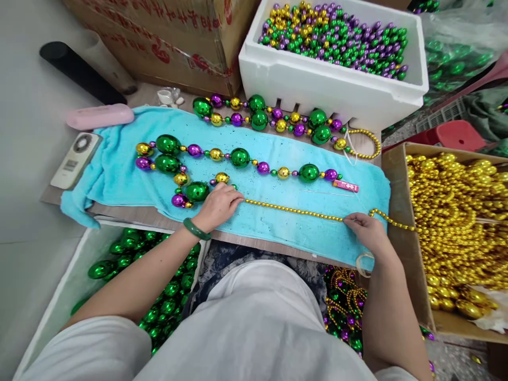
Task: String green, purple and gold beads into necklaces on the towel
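A thin strand of small gold beads (293, 211) lies stretched across a turquoise towel (273, 222). My left hand (218, 205) pinches its left end, beside the big green, purple and gold beads of a partly strung necklace (238, 157). My right hand (367, 228) pinches the strand near the towel's right edge, where it runs on into a cardboard box of gold beads (456, 222). A jade bangle (196, 229) is on my left wrist. A small red-handled tool (345, 186) lies on the towel above the strand.
A second big-bead necklace (273, 119) lies at the towel's far edge. Behind it stands a white foam box (333, 79) of mixed beads. A bin of green balls (159, 296) sits below left. A pink case (99, 116) and a white device (75, 159) lie at left.
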The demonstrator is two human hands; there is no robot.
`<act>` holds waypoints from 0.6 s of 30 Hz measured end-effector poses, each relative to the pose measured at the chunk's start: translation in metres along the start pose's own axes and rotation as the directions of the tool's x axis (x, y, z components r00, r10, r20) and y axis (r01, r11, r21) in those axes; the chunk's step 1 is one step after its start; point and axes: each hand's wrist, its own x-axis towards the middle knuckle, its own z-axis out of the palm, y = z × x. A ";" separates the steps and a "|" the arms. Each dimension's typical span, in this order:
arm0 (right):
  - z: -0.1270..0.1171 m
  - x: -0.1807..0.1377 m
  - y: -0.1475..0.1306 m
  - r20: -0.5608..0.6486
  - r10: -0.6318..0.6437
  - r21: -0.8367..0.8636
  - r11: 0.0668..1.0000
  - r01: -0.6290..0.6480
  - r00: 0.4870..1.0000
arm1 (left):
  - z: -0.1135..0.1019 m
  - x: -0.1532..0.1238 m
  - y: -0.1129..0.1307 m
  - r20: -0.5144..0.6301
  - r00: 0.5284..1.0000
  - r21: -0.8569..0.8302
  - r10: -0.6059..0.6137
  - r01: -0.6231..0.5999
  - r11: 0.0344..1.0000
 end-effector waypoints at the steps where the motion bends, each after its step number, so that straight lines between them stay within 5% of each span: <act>1: 0.000 0.000 0.000 0.004 0.008 0.007 1.000 -0.008 1.000 | 0.000 -0.001 -0.001 -0.007 1.000 0.010 0.005 -0.005 1.000; 8: 0.000 0.002 -0.003 0.077 -0.002 0.072 0.997 -0.003 0.997 | -0.004 -0.009 0.008 -0.041 0.999 0.139 0.026 -0.020 0.990; 18: 0.004 0.004 0.006 0.109 -0.027 0.079 0.997 0.019 0.994 | 0.008 0.004 0.017 -0.010 0.999 0.087 0.052 -0.051 0.995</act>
